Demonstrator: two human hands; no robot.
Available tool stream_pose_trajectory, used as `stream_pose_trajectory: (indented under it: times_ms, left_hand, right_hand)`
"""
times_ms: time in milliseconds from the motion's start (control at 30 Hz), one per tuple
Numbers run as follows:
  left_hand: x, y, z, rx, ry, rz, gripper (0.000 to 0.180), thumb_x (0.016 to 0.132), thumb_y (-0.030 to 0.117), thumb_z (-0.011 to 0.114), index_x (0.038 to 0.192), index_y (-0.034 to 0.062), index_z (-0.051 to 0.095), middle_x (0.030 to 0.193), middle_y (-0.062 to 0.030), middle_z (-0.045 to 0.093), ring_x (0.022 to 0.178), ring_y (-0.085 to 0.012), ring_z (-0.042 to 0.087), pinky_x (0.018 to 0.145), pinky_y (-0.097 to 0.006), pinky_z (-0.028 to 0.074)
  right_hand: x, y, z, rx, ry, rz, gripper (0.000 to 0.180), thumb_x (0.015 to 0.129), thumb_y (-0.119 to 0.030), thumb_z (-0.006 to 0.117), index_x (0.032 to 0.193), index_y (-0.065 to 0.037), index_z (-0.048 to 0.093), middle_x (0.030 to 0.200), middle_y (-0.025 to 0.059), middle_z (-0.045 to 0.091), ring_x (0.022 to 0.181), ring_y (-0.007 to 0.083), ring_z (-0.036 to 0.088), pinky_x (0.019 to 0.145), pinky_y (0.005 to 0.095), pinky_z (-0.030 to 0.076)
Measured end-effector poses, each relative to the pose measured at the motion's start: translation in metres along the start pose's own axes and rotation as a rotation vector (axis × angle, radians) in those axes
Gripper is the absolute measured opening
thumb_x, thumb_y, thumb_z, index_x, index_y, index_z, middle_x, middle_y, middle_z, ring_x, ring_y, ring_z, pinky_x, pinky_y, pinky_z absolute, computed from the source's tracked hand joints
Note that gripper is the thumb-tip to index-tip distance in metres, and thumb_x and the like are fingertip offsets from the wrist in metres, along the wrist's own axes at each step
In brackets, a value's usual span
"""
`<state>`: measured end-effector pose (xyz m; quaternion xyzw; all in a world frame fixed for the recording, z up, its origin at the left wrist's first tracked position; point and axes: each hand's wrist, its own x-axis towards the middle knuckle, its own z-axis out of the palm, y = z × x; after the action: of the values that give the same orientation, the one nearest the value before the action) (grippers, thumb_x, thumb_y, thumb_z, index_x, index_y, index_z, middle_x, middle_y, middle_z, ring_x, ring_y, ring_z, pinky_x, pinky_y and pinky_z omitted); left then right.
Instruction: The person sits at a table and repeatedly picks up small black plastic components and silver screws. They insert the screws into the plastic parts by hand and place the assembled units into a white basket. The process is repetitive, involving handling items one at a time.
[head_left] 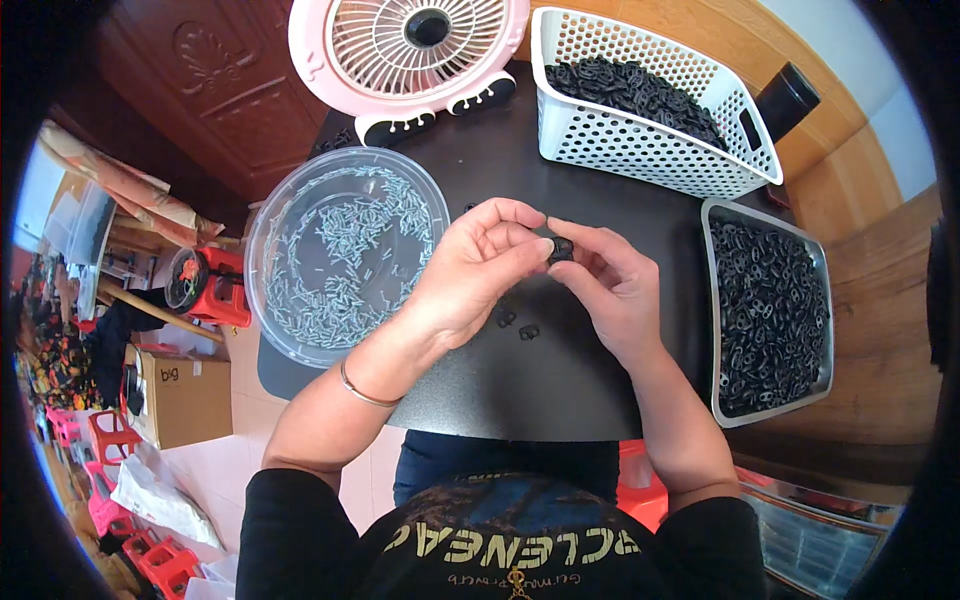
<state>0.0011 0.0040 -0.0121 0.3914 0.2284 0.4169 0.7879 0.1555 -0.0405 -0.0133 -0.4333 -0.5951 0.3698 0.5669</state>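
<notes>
Both grips closed on one small black part (pixel 561 248), left hand (pixel 478 272) and right hand (pixel 612 283) pinching it together above the dark tabletop (pixel 520 385), clear bowl of metal pins (pixel 345 255) left and tray of black parts (pixel 768 310) right, each within reach.

Bowl (pixel 262 240) left, tray (pixel 822 300) right, basket (pixel 560 130) behind, on table (pixel 520 390).
</notes>
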Motion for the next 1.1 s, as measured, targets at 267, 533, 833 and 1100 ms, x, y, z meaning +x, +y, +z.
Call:
stream_pose_trajectory:
  times_ms: [267,533,833,1100]
  left_hand:
    - [0.001,0.000,0.002,0.095,0.022,0.081,0.019,0.079,-0.001,0.058,0.097,0.0009,0.052,0.080,-0.0036,0.060,0.075,-0.0084,0.057,0.071,-0.022,0.047]
    - [0.000,-0.004,0.002,0.117,0.012,0.127,0.013,0.080,0.000,0.056,0.093,-0.0006,0.054,0.083,-0.0042,0.060,0.077,-0.0087,0.057,0.072,-0.021,0.047]
    - [0.001,-0.008,0.000,0.108,0.019,0.116,0.013,0.080,0.000,0.057,0.093,-0.0002,0.056,0.083,-0.0049,0.061,0.076,-0.0083,0.058,0.071,-0.021,0.047]
    - [0.001,-0.010,0.000,0.083,0.010,0.123,0.010,0.080,-0.002,0.056,0.090,0.0003,0.058,0.085,-0.0066,0.062,0.076,-0.0093,0.058,0.071,-0.022,0.048]
  right_hand:
    - [-0.001,0.002,0.002,0.215,0.041,0.100,0.020,0.079,0.003,0.057,0.098,0.002,0.054,0.088,0.0063,0.058,0.077,0.0082,0.056,0.070,0.0206,0.047]
    - [0.000,0.001,0.001,0.246,0.049,0.143,0.018,0.079,0.004,0.056,0.097,0.003,0.056,0.089,0.0072,0.060,0.080,0.0096,0.058,0.070,0.0214,0.051]
    - [0.001,0.001,-0.003,0.248,0.059,0.166,0.020,0.078,0.004,0.057,0.098,0.000,0.060,0.092,0.0078,0.061,0.077,0.0090,0.058,0.067,0.0207,0.050]
    - [-0.001,0.001,-0.002,0.326,0.065,0.179,0.018,0.080,0.002,0.056,0.098,0.000,0.060,0.090,0.0069,0.061,0.072,0.0089,0.058,0.065,0.0206,0.049]
